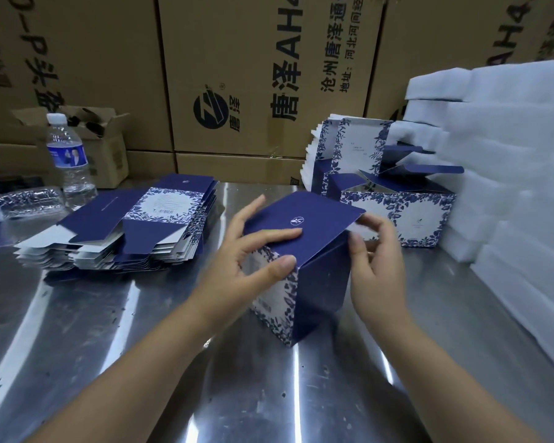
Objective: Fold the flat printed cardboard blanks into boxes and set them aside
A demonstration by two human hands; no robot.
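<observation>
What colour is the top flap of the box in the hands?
The flap is solid navy with a small white emblem; head view.

Left grip (237, 266) lies flat, fingers spread; right grip (378, 260), fingers curled, apparently pinches the box (320, 282).
</observation>
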